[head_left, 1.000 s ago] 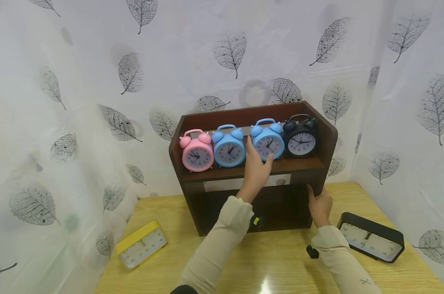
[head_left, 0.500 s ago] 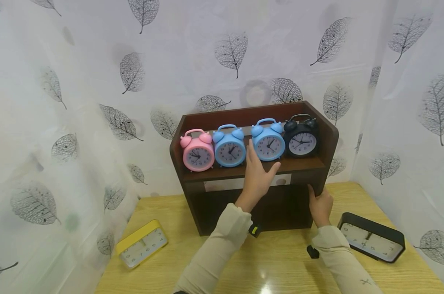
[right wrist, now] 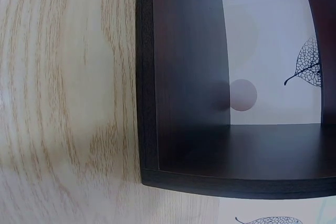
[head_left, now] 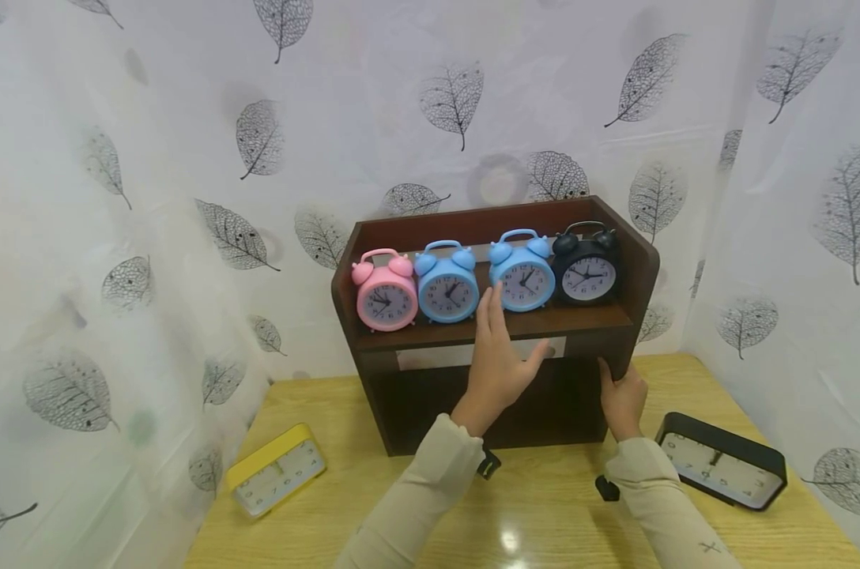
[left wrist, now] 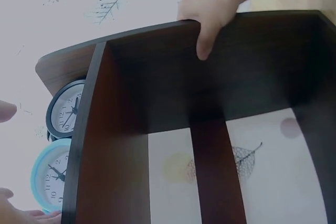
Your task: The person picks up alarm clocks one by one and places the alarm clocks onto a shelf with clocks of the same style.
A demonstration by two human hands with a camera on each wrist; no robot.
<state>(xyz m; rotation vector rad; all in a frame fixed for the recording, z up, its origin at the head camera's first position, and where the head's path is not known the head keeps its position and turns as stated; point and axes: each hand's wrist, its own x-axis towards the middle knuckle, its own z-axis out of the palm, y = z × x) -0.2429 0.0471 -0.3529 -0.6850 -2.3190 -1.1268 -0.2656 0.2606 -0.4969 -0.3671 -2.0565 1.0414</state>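
Note:
My left hand (head_left: 497, 371) is held up before the dark brown wooden shelf (head_left: 501, 325), its fingers straight and thumb spread. Its fingertips overlap the lower left of the right-hand blue alarm clock (head_left: 524, 278); whether they touch it I cannot tell. My right hand (head_left: 624, 401) grips the shelf's right side panel, thumb on the inner face, as the left wrist view also shows. Along the upper shelf stand a pink alarm clock (head_left: 386, 300), another blue alarm clock (head_left: 447, 291) and a black alarm clock (head_left: 586, 273). The right wrist view has the shelf's lower compartment (right wrist: 236, 153).
A yellow-framed rectangular clock (head_left: 277, 470) lies on the wooden table (head_left: 544, 514) at left. At right, beside my sleeve, is a black-framed rectangular clock (head_left: 722, 458). A leaf-patterned curtain (head_left: 188, 118) surrounds the table at back and sides.
My left hand has drawn down and back from the right-hand blue alarm clock, its thumb spreading away from the clock's face. The right hand keeps its grip on the shelf.

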